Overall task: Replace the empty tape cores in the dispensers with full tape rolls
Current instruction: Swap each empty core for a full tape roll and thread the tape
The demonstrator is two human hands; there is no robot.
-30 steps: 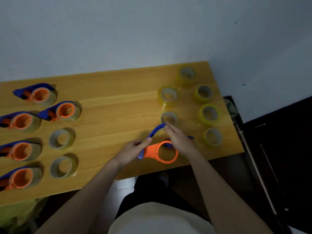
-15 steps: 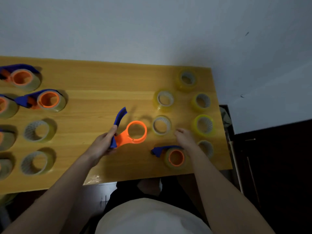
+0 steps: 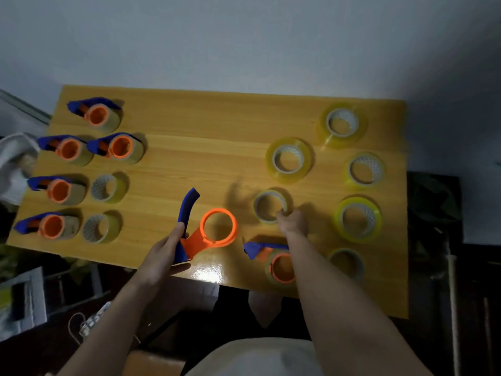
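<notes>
Gripping the blue handle of an empty dispenser [image 3: 202, 230], the left hand [image 3: 162, 256] holds it near the front edge of the wooden table [image 3: 217, 126], thumb laid along the handle and fingers curled behind it; the dispenser's bare orange hub ring sits open just to the right of the hand, with nothing mounted on it. A little to the right, the right hand [image 3: 291, 223] has its fingers curled over the near rim of a thin tape roll [image 3: 271, 206] that lies flat on the table, pinching it at its lower right edge. Just in front of that hand, partly under the right forearm, lies another dispenser [image 3: 273, 263] with a roll around its orange hub and its blue handle pointing left. Further right and toward the back, five more yellowish tape rolls lie flat and apart from one another: one [image 3: 288, 160] behind the pinched roll, one [image 3: 343, 123] at the far right corner, one [image 3: 366, 169], one [image 3: 357, 219], and a dim one [image 3: 347, 263] by the front edge. On the left side of the table five loaded dispensers [image 3: 113, 147] sit in a loose group, and beside them two rolls [image 3: 104, 207] stand on edge.
</notes>
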